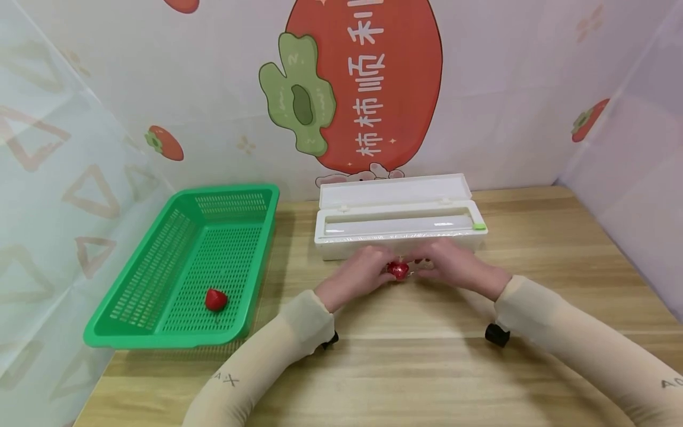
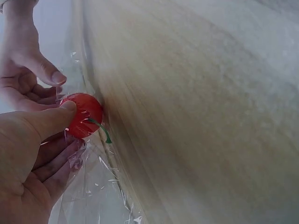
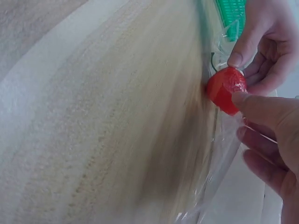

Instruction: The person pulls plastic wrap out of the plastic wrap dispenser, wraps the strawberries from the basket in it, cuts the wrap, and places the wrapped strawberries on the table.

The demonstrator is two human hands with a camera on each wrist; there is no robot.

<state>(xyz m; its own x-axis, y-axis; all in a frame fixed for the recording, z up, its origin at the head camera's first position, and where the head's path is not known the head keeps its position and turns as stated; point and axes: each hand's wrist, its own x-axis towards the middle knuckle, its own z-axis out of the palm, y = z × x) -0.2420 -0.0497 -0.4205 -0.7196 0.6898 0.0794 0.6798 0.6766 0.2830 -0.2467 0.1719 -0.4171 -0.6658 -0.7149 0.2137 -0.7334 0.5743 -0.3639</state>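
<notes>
A round red fruit (image 1: pixel 398 270) with a thin curved green stem sits between both hands, in front of the white cling film box. Clear cling film (image 2: pixel 96 186) lies over the fruit and trails along the box's front. My left hand (image 1: pixel 360 270) pinches the wrapped fruit, its thumb on the red side and its fingers behind the film. From the other side my right hand (image 1: pixel 453 265) holds it too, with its thumb (image 3: pixel 250 105) pressed on the red surface. The cling film box (image 1: pixel 333 251) has its lid up, and a pale roll shows inside.
To the left stands a green perforated basket (image 1: pixel 265 252) with another red fruit (image 1: pixel 216 299) inside. A small green slider (image 1: pixel 479 226) sits at the box's right end. Behind the wooden table (image 1: pixel 405 379) hangs a printed backdrop (image 1: pixel 491 118). Black wrist pieces (image 1: pixel 497 335) show below the sleeves.
</notes>
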